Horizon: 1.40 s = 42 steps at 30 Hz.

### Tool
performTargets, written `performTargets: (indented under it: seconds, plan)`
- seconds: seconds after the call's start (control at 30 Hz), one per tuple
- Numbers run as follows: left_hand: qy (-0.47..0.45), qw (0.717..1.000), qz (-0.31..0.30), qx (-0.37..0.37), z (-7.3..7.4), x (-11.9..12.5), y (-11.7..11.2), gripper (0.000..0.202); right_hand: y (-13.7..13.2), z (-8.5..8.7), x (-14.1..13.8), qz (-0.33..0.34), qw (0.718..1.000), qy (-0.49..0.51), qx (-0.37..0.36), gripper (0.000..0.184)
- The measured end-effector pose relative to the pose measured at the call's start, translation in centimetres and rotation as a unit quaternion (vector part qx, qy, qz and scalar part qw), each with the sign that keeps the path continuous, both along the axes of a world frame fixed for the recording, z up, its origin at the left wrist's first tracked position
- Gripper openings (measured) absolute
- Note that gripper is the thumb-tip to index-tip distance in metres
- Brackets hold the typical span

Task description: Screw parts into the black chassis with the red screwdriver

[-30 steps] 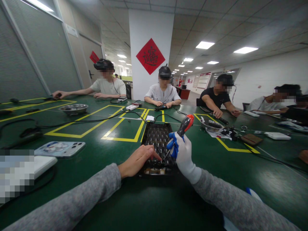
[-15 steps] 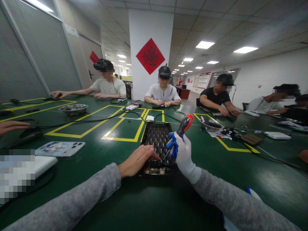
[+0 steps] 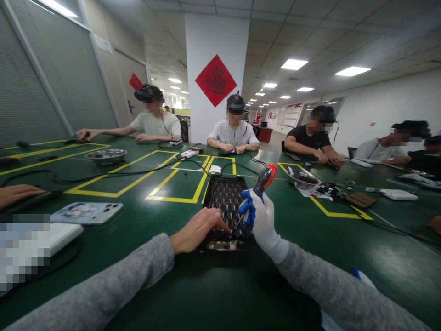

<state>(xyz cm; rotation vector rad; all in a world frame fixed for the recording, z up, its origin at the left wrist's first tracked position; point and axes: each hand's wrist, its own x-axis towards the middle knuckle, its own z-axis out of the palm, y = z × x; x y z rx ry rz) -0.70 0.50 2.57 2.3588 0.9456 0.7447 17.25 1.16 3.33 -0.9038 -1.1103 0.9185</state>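
A black rectangular plastic housing (image 3: pixel 224 195) lies on the green table in front of me, its inside covered with rows of small raised shapes. My right hand (image 3: pixel 263 218), in a white and blue glove, grips a screwdriver (image 3: pixel 265 178) with a red and black handle. Its thin shaft slants down to the near part of the housing. My bare left hand (image 3: pixel 200 228) rests over the housing's left side, index finger stretched towards the screwdriver's tip. Whatever lies under the left fingers is hidden. A brownish, shiny strip (image 3: pixel 222 246) shows at the housing's near end.
A phone (image 3: pixel 87 213) and a white box-like device (image 3: pixel 65 236) lie to the left. Metal bowls (image 3: pixel 106 156) (image 3: pixel 303 178) stand left and right. Cables (image 3: pixel 113 173) cross the yellow-taped table. Another person's hand (image 3: pixel 22 195) is at the left edge; several co-workers sit around.
Both my hands and the screwdriver hold nearly the same place. At the left edge, another person's hand and a dark object have shifted slightly.
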Motion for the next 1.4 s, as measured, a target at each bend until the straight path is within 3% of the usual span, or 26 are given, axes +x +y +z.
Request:
performTargets:
  seconds: [0.8,1.1,1.3,1.4]
  plan:
    - [-0.054,0.993,0.094,-0.048,-0.5,0.4,0.5,0.052,1.6,0.0,0.1,0.03,0.999,0.04,0.008,0.033]
    - [-0.025,0.996,-0.005,-0.089,0.9,1.1,2.5,0.032,2.0,0.5,-0.2,0.062,0.997,0.03,-0.02,0.035]
    - [-0.055,0.996,-0.033,-0.064,0.0,1.8,2.9,0.021,1.4,1.1,-0.1,0.173,0.984,0.028,-0.03,0.038]
    - [-0.052,0.996,-0.034,-0.057,-0.2,1.7,2.8,0.02,1.4,0.7,-0.1,0.182,0.983,0.023,-0.006,0.035]
